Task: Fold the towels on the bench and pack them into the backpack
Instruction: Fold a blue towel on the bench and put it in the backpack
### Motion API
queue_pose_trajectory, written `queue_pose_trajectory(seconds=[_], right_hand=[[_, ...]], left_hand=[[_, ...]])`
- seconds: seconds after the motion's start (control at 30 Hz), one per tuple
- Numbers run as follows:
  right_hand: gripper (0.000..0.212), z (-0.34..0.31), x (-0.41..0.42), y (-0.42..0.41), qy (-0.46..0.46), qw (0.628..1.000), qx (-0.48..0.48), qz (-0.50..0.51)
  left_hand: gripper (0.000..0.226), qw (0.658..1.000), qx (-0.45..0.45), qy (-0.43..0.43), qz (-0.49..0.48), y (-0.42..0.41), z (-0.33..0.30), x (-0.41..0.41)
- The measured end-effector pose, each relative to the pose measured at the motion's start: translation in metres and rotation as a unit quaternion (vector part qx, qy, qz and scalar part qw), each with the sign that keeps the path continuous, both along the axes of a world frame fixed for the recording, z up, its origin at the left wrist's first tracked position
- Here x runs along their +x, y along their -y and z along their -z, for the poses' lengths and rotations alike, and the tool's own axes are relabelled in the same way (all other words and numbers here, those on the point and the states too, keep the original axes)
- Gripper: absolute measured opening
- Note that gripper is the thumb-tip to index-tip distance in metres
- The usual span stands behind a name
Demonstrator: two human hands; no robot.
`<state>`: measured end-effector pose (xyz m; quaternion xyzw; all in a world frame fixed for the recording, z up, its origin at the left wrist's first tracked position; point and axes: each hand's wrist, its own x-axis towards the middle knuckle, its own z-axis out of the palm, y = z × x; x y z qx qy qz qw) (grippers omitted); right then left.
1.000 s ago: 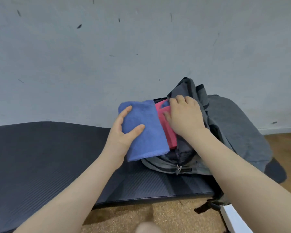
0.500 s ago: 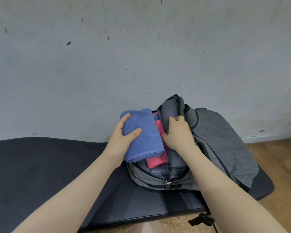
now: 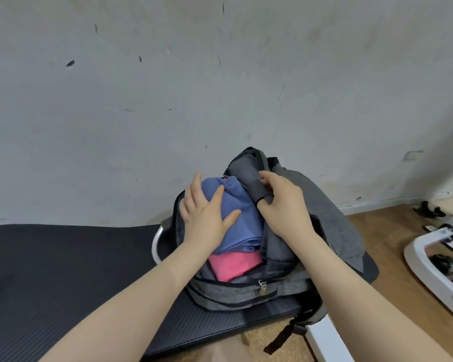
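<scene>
Left hand (image 3: 203, 214) pressing blue towel (image 3: 242, 218), right hand (image 3: 285, 205) gripping backpack (image 3: 236, 293) flap

A grey backpack (image 3: 246, 293) lies open on the black padded counter (image 3: 63, 270), near its right end. A folded blue towel (image 3: 242, 218) sits in the opening, stacked on a folded pink towel (image 3: 233, 265) whose near end sticks out from under it.
</scene>
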<state>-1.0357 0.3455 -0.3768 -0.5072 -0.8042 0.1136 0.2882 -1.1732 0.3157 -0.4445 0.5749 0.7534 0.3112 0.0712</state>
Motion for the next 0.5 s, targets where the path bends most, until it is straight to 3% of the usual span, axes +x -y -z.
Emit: queue_pose_trajectory(seconds=[0.13,0.23,0.37,0.5], right_hand=[[0.060,0.012,0.002,0.010,0.021,0.996,-0.070,-0.043],[0.073,0.012,0.000,0.023,0.086,0.985,-0.134,-0.063],[0.077,0.004,-0.016,0.031,0.132,0.979,-0.154,-0.009],[0.073,0.002,-0.036,0.009,0.213,0.969,-0.112,0.054]], left_hand=[[0.041,0.973,0.159,-0.121,0.117,0.012,0.014,-0.020],[0.051,0.963,0.104,-0.134,0.210,0.016,0.017,-0.033],[0.080,0.962,0.033,-0.076,0.261,0.022,0.015,-0.046],[0.070,0.957,0.000,-0.007,0.289,0.023,0.015,-0.056]])
